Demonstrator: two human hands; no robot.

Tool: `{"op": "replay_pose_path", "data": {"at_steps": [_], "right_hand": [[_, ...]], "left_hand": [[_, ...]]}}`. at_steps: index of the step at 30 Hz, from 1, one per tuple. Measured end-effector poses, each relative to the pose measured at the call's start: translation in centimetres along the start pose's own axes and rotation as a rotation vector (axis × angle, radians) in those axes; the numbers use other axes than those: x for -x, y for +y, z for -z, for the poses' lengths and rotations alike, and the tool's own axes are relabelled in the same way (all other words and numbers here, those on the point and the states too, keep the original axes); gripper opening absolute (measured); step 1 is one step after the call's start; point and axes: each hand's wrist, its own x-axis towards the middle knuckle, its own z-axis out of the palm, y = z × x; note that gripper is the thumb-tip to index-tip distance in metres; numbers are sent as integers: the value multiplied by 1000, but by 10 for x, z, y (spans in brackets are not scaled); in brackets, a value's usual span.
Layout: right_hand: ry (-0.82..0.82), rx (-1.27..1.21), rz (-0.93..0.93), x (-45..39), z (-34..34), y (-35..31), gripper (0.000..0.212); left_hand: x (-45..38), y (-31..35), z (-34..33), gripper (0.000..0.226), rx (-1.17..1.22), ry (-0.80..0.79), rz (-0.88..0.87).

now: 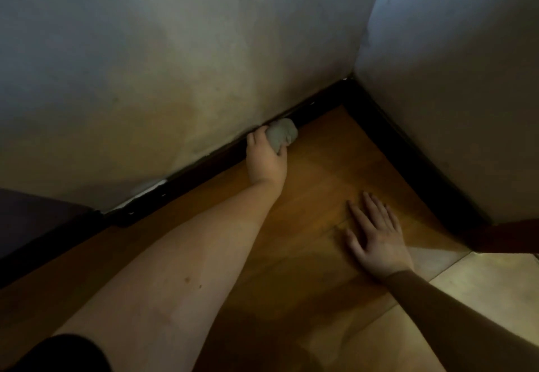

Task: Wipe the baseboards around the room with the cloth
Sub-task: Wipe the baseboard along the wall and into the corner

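**Cloth pressed to the dark baseboard near the room's corner**

At the far left edge sits a dark piece of furniture, its make too dim to tell, butted against the pale wall. Just right of it, a white patch shows where the wall meets the skirting. From there the dark baseboard runs up and to the right along the foot of the wall, toward the corner.

The person's left arm stretches from the near left across the wooden floor to that baseboard. The left hand has its fingers and thumb curled round a bunched grey cloth, gripping it. The cloth lies against the face of the baseboard, right at the line where it meets the floor, a little left of the corner.

Further right and nearer, the right hand rests flat on the floor, palm down, fingers straight and spread, holding nothing. It lies well apart from the cloth and from both runs of skirting. Its forearm comes in from the near right.

At the corner the baseboard turns and a second run comes down toward the near right under the right-hand wall. Where that run ends stands a reddish-brown wooden edge, and below it the wood gives way to paler floor tiles in brighter light.
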Motion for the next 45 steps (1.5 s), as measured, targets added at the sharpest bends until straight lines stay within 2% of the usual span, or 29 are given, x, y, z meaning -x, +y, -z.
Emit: {"op": "replay_pose_path", "data": {"at_steps": [13,15,18,21,26,31,37,45], "right_hand": [[44,73,-77,-1,-11,-11,66],[43,63,-3,-1,-13,-38,64],[26,48,240,-3,-22,-98,61],[-30,31,368,-5,-32,-148,63],[-120,88,540,-3,-49,-179,61],[-122,159,623,4,-60,-191,62],[-161,187,610,10,-66,-192,62],[-193,220,627,5,-57,-185,63]], "left_hand": [[26,-71,60,41,53,100,90],[29,-78,67,41,58,104,105],[32,-88,79,41,55,125,125],[38,-101,94,41,32,133,147],[53,-129,122,42,10,187,209],[68,-164,154,42,-6,271,275],[88,-197,185,44,8,391,411],[95,-198,197,46,46,484,493]]}}
